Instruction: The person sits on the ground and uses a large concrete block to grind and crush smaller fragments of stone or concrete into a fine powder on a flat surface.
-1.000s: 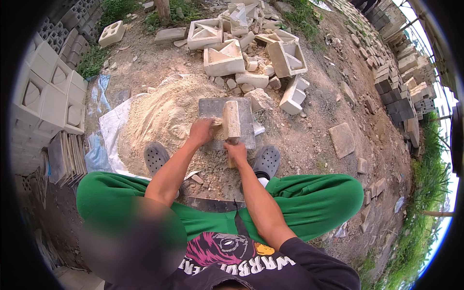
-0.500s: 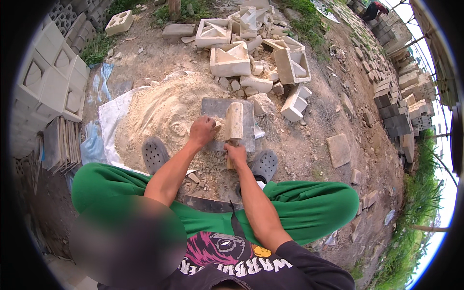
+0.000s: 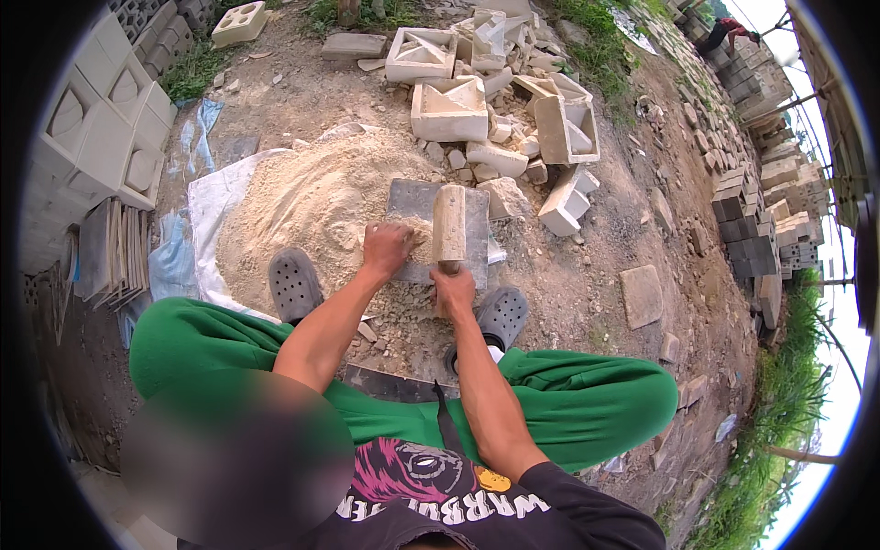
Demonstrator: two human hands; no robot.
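My right hand [image 3: 453, 291] is closed round the handle of a mallet [image 3: 449, 225]. Its thick, pale, dust-coated head is over a dark flat slab [image 3: 477, 240] on the ground between my feet. At the slab's left side my left hand [image 3: 388, 249] has its fingers curled down, by pale crumbs [image 3: 420, 236] on the slab. What those fingers hold is hidden. Left of the slab spreads a heap of sandy crushed material [image 3: 312, 206], lying on a white sheet [image 3: 213, 206].
Broken pale blocks [image 3: 449, 110] are piled just beyond the slab. Stacked blocks [image 3: 101, 110] and thin boards [image 3: 119, 252] stand at left. A flat stone [image 3: 641, 296] lies at right, with grey blocks [image 3: 742, 225] farther off. Another person [image 3: 726, 35] bends at the far right.
The mallet has risen a little and tilted, so the handle's lower end no longer shows below my right hand. My left hand stays by the slab's left side. The whole view has shifted slightly.
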